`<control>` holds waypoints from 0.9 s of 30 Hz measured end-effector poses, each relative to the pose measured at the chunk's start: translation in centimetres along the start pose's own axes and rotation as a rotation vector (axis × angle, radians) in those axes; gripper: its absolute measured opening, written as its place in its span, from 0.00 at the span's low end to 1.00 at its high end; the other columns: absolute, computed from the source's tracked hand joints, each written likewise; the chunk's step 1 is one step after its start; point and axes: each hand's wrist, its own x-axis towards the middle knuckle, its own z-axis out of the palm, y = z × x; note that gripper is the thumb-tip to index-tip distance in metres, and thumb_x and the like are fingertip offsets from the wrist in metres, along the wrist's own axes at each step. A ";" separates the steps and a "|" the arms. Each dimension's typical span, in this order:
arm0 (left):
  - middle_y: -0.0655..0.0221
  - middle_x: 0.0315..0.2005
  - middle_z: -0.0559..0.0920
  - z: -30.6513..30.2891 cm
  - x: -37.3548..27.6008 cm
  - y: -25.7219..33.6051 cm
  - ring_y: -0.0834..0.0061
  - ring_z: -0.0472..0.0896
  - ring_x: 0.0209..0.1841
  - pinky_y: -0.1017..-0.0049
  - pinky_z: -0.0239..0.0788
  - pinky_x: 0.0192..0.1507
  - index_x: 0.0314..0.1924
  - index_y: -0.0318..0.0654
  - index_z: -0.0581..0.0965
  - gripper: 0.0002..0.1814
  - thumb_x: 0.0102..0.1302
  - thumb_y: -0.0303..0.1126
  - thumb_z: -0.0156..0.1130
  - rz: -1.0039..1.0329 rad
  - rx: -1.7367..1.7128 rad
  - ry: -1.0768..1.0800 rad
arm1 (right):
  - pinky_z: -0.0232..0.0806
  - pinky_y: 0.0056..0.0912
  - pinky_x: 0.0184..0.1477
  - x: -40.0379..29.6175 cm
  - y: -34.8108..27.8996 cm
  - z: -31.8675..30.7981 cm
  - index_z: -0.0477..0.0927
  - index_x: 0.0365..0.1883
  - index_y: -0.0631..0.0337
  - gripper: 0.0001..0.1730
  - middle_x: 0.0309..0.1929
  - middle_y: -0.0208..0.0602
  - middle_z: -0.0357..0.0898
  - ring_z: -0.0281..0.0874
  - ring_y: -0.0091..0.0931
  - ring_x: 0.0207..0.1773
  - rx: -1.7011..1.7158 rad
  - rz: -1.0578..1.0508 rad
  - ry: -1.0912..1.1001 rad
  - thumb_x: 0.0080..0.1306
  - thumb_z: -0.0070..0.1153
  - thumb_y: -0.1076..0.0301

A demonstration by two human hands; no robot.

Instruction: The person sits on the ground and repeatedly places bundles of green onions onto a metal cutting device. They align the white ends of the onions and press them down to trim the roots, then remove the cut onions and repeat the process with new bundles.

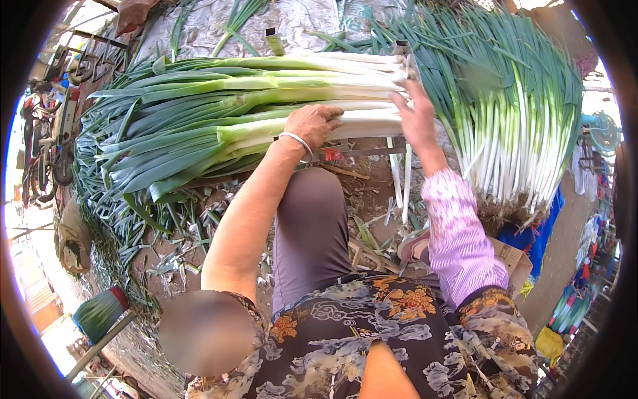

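A thick row of large green onions (259, 97) lies crosswise before me on a metal rack (366, 151), white ends to the right and dark green leaves spreading left. My left hand (315, 123), with a pale bangle at the wrist, rests on the front white stalks, its fingers curled over them. At the right ends of the stalks is my right hand (416, 112), blurred, with fingers apart against the trimmed root ends. That arm wears a lilac sleeve cover (461, 239). Square metal posts (274, 41) rise at the rack's far side.
To the right lies a big pile of green onions (508, 114) with soil on their roots. Loose leaves and scraps (184, 254) litter the ground. A blue sheet (541, 239) and a cardboard box (513, 264) are at the right; a bicycle-like frame (60, 134) stands far left.
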 end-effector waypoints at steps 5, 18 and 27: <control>0.59 0.42 0.84 0.4 0.5 0.8 0.55 0.81 0.46 0.62 0.71 0.50 0.51 0.51 0.82 0.18 0.67 0.47 0.57 0.038 0.011 0.014 | 0.63 0.45 0.62 3.9 1.2 5.9 0.78 0.53 0.51 0.18 0.49 0.40 0.78 0.72 0.37 0.59 -0.344 -0.085 -0.385 0.64 0.60 0.63; 0.59 0.37 0.84 0.6 0.3 0.1 0.55 0.82 0.41 0.59 0.72 0.44 0.48 0.51 0.82 0.16 0.67 0.47 0.56 0.047 0.048 -0.017 | 0.70 0.41 0.49 2.5 -2.2 6.4 0.81 0.45 0.57 0.15 0.41 0.43 0.77 0.78 0.38 0.45 0.006 -0.178 -0.470 0.66 0.57 0.56; 0.66 0.38 0.85 -4.8 -0.1 -2.9 0.70 0.82 0.42 0.70 0.72 0.47 0.41 0.42 0.84 0.09 0.58 0.30 0.69 0.293 -0.139 0.339 | 0.67 0.31 0.57 1.0 3.8 4.6 0.81 0.52 0.56 0.19 0.48 0.38 0.81 0.77 0.30 0.51 0.355 0.184 -0.615 0.65 0.60 0.58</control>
